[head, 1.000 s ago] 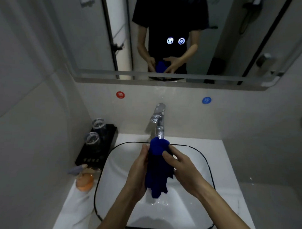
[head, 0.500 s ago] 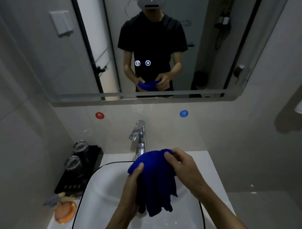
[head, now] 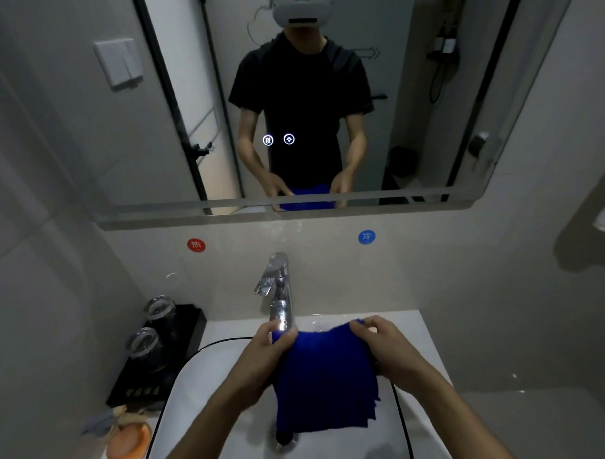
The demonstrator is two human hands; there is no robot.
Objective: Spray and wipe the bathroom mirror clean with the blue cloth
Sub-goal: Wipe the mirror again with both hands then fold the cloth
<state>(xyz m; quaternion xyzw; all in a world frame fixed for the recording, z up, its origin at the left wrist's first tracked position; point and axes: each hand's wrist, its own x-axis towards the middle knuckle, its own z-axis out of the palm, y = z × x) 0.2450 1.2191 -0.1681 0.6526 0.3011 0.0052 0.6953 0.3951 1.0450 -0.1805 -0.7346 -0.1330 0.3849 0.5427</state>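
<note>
The blue cloth point(head: 325, 379) hangs spread out over the white sink basin point(head: 204, 390). My left hand point(head: 264, 357) pinches its upper left corner just in front of the tap. My right hand point(head: 387, 350) pinches the upper right corner. The bathroom mirror point(head: 173, 113) fills the wall above and reflects a person in a black shirt holding the cloth. Two lit touch icons point(head: 278, 140) glow on the glass. No spray bottle is in view.
A chrome tap point(head: 277, 288) stands behind the basin. A black tray point(head: 191, 329) with two upturned glasses point(head: 150, 334) sits at the left. An orange soap dish point(head: 128, 441) lies in front of it. Red point(head: 196, 245) and blue point(head: 366, 236) round stickers mark the wall.
The view has tilted up, showing more mirror. My hands have drawn apart and spread the bunched cloth into a flat hanging sheet.
</note>
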